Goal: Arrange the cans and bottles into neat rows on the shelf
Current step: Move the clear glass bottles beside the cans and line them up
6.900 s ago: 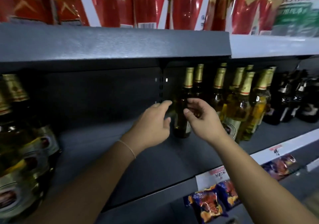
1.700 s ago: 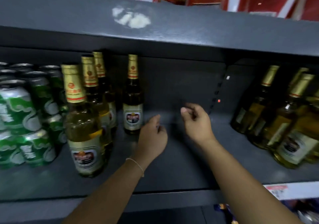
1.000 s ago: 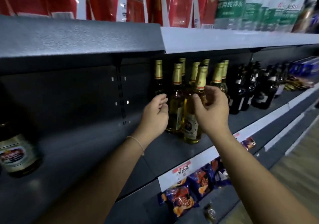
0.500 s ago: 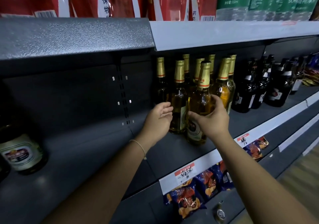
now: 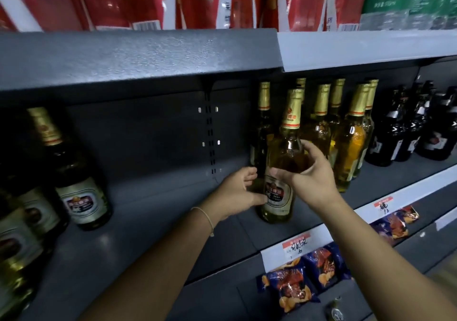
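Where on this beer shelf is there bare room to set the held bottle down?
The bare stretch of shelf runs between the left bottles and the bottle that the right hand grips, with the left hand at its base. Rightward, gold-capped bottles and dark bottles crowd it.

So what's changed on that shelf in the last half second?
The right hand has drawn the front gold-capped amber glass bottle leftward, out of its cluster. The left hand has closed in against its label. The other gold-capped bottles and dark bottles stayed put.
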Available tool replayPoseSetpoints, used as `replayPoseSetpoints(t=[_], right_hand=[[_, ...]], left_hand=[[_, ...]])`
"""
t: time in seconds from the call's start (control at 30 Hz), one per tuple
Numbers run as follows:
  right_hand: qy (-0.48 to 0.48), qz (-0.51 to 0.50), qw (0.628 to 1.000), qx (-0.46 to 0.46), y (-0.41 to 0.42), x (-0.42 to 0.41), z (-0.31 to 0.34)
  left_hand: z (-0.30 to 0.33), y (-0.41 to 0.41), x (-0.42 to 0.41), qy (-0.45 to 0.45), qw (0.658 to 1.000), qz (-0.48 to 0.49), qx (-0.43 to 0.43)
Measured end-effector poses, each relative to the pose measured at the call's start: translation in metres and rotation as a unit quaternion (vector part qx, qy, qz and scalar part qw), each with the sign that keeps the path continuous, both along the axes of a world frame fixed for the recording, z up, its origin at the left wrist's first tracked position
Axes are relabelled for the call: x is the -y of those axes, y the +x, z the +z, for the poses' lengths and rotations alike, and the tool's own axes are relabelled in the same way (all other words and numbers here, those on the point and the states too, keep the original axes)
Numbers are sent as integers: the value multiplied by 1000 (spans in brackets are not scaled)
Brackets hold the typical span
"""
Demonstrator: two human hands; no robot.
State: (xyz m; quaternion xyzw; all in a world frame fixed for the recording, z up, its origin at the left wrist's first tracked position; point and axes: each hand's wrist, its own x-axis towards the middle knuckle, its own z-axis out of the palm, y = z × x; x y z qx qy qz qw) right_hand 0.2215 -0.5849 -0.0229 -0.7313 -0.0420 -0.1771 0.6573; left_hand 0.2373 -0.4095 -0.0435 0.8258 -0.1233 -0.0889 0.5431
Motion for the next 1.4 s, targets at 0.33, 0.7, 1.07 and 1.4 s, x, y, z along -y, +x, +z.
replayPoseSetpoints(t=[0.33, 0.7, 1.07, 1.4], right_hand=[[51, 104, 993, -23, -10, -99, 0], [37, 207, 977, -36, -31, -204, -1], [-18, 304, 951, -53, -42, -294, 2], [-60, 346, 936, -42, -45, -335, 1]], left_hand=[[-8, -28, -87, -65, 997, 38, -22], [-27, -81, -186, -41, 986, 159, 32], [-32, -118, -247, -44, 942, 319, 91], [-46, -118, -269, -41, 917, 379, 121]])
